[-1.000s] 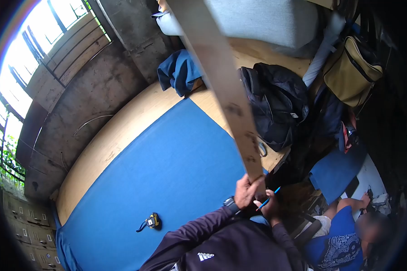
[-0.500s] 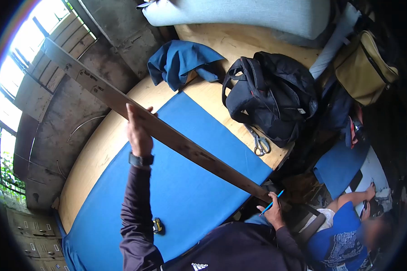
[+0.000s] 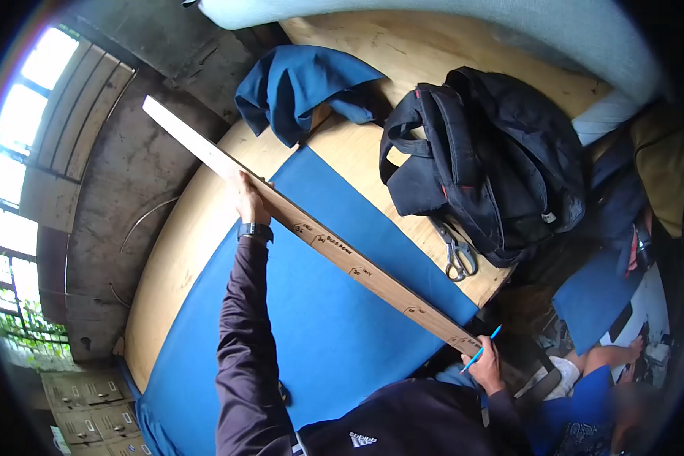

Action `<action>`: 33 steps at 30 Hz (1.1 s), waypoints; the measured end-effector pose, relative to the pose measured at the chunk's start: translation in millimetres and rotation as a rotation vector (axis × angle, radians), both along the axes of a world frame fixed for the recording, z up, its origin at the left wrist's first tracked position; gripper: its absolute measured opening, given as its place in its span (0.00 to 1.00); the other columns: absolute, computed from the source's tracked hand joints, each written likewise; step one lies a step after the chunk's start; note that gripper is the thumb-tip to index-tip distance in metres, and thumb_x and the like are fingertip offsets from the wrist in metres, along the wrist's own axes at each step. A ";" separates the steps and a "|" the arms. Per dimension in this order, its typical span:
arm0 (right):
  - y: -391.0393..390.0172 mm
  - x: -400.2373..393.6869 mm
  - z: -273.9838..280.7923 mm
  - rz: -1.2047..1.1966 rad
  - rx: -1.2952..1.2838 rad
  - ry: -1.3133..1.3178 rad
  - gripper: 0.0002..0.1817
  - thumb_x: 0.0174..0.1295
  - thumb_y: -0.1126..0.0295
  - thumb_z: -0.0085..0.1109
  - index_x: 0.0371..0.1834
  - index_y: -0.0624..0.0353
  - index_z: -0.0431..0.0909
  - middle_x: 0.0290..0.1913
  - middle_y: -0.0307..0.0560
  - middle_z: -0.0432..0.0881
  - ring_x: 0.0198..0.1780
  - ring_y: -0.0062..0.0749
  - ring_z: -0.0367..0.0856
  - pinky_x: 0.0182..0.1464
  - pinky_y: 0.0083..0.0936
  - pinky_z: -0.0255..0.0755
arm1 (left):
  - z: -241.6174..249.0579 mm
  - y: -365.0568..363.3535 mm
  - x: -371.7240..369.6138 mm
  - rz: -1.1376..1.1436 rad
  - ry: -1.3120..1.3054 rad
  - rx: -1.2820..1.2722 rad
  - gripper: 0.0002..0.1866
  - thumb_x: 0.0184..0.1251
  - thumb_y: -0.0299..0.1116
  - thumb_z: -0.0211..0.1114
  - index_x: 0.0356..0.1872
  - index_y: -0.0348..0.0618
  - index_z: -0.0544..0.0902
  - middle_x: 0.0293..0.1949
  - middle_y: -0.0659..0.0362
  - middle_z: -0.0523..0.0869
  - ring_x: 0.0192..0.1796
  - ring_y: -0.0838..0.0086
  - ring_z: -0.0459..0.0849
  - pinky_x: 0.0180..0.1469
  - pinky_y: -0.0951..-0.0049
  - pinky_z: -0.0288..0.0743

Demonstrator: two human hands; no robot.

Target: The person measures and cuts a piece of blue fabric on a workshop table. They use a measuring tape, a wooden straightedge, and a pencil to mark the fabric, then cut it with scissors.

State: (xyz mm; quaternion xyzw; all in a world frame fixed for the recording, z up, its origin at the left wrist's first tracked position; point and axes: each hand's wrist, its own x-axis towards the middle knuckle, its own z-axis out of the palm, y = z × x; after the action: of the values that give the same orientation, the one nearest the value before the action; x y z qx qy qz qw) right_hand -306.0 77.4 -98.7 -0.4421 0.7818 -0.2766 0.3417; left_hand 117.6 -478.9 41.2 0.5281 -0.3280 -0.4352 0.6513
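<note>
Board (image 3: 387, 289) swung round — now upper left to lower right, over blue cloth (image 3: 334, 342). Your left hand (image 3: 251, 204) grips it, fingers closed; right hand (image 3: 488, 371) pinches pen (image 3: 496, 331) at its near end. Positioning step — needs steady support.

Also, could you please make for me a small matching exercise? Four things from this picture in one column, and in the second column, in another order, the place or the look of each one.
Things
1. scissors
2. blue pencil
3. wristwatch
4. wooden strip

Places and looks
A. long, with dark handwritten marks
B. around the wrist of the left hand
C. on the bare wood of the tabletop, beside the black backpack
D. thin, in the right hand

Right pairs: 1-C, 2-D, 3-B, 4-A
</note>
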 end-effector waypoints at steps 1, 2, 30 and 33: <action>3.4 -1.8 4.8 -0.032 0.021 0.012 0.34 0.48 0.71 0.81 0.60 0.60 0.75 0.53 0.64 0.83 0.56 0.63 0.84 0.57 0.50 0.79 | -13.2 1.3 -5.6 -0.020 0.022 0.026 0.24 0.81 0.54 0.64 0.59 0.42 0.77 0.39 0.49 0.86 0.33 0.59 0.89 0.36 0.54 0.91; 4.1 -4.7 8.1 -0.043 0.023 0.004 0.34 0.48 0.72 0.80 0.61 0.60 0.74 0.53 0.63 0.83 0.57 0.63 0.83 0.58 0.50 0.78 | -24.8 0.7 -11.2 -0.001 0.025 0.068 0.24 0.81 0.54 0.64 0.57 0.41 0.77 0.38 0.50 0.87 0.32 0.58 0.90 0.36 0.54 0.90; 23.3 -6.8 56.7 -0.035 0.178 0.134 0.37 0.55 0.57 0.79 0.68 0.56 0.77 0.59 0.59 0.84 0.59 0.63 0.84 0.59 0.53 0.78 | -178.8 -43.9 -19.9 -0.156 -0.621 0.178 0.34 0.53 0.48 0.89 0.50 0.27 0.89 0.48 0.50 0.93 0.49 0.63 0.90 0.54 0.62 0.82; 18.8 -15.8 61.6 -0.032 0.157 0.155 0.36 0.54 0.58 0.79 0.67 0.57 0.78 0.57 0.59 0.84 0.57 0.62 0.84 0.56 0.52 0.79 | -181.9 -47.7 -14.5 -0.149 -0.894 0.255 0.43 0.56 0.60 0.84 0.57 0.27 0.87 0.54 0.43 0.92 0.56 0.54 0.89 0.63 0.59 0.79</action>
State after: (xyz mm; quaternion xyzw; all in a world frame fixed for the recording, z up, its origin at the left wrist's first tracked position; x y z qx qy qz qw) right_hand -321.8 96.2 -37.1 -0.4213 0.8323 -0.1848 0.3092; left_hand 103.1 -526.6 -140.6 0.7145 -0.5573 -0.2472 0.3433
